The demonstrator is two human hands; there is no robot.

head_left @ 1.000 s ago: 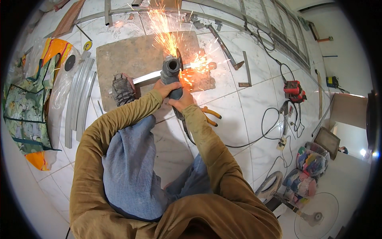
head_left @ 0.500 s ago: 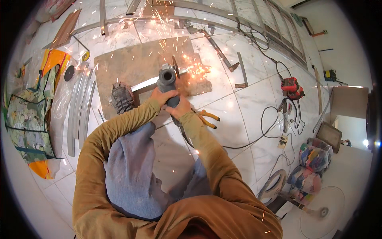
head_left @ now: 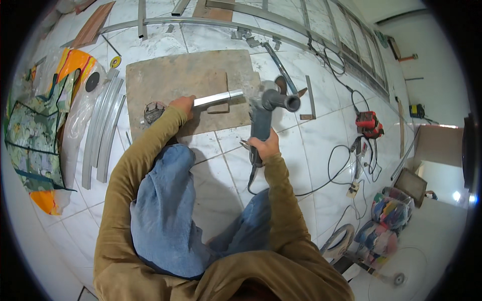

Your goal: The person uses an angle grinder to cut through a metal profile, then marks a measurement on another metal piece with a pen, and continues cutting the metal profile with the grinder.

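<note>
**Square metal tube in left hand on board; angle grinder in right hand, off to the right**

Surroundings: tan board [head_left: 165,75] flat on the white tiled floor [head_left: 211,178]. Small flat block [head_left: 217,80] on the board, crossed by the tube. Dark laced shoe [head_left: 153,111] on the board's left part, just beside the left wrist. Further left: curved metal profiles [head_left: 93,135], black disc [head_left: 92,82], patterned green bag [head_left: 37,138]. Beyond the board: metal frame [head_left: 354,57] and loose offcuts. To the right: L-shaped square [head_left: 310,98], red boxy device [head_left: 369,125] among cords. A long-handled tool [head_left: 277,62] lies behind the grinder head, partly covered by it. Another metal tool [head_left: 244,143], mostly hidden, shows left of the right hand.

Pose: left arm reaches forward over the knee; left hand [head_left: 183,105] closed around the tube's left end. Right forearm rises from the lower edge; right hand [head_left: 266,146] wrapped around the grinder body.

Specimen: square metal tube [head_left: 213,99], bright silver, lies over board and block, slanting slightly up to the right; thin line across it near the right end. Angle grinder [head_left: 261,120]: grey, head uppermost, brownish disc edge behind the head, cord trailing below; apart from the tube.
</note>
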